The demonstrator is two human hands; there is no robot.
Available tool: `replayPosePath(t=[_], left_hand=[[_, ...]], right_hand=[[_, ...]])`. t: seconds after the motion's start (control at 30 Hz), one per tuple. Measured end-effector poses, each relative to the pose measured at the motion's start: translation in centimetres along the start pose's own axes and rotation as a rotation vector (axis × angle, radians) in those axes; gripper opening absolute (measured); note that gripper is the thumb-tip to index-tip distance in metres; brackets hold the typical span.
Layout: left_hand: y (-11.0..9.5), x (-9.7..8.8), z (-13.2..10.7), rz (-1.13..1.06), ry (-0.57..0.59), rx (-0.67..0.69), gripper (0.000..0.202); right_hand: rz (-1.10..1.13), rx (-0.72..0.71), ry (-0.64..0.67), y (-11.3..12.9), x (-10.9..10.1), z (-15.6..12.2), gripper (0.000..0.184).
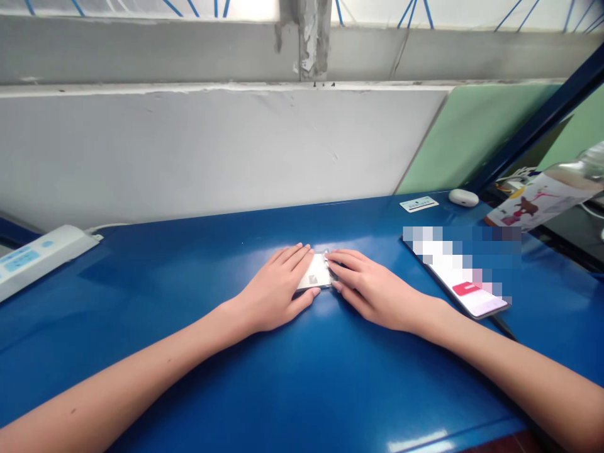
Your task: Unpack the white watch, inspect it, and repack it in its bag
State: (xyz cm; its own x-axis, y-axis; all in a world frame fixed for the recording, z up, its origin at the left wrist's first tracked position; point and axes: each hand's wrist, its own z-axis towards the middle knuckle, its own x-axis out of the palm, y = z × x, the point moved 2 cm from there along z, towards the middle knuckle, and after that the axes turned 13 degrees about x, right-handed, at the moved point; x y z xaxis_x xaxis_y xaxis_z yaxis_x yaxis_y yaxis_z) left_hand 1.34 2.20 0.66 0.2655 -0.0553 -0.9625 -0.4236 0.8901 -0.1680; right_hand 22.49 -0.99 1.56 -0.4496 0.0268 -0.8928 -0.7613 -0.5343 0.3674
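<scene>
Apparently the step is steadying: a white packet (pixel 318 269) lies mid-way along the surface (pixel 302 384), nearer its back edge, the left hand (pixel 279 286) half-open over one end, the right hand (pixel 375 286) curled at the other, grip unclear. Moving calls for light fingertips.

Bare left hand (pixel 278 283), bare right hand (pixel 375 286), left forearm (pixel 141 377) with two small spots (pixel 73 411)
</scene>
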Motion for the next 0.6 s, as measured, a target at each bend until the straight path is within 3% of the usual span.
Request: replayPosePath(t=[0.47,0.6], left_hand=[[-0.05,0.27,-0.07,0.020,0.035,-0.003,0.062],[-0.13,0.35,0.02,0.039,0.052,-0.013,0.061]], right_hand=[[0.128,0.010,0.063,-0.33,-0.11,0.30,0.033],[0.162,0.018,0.060,-0.48,0.02,0.34,0.039]])
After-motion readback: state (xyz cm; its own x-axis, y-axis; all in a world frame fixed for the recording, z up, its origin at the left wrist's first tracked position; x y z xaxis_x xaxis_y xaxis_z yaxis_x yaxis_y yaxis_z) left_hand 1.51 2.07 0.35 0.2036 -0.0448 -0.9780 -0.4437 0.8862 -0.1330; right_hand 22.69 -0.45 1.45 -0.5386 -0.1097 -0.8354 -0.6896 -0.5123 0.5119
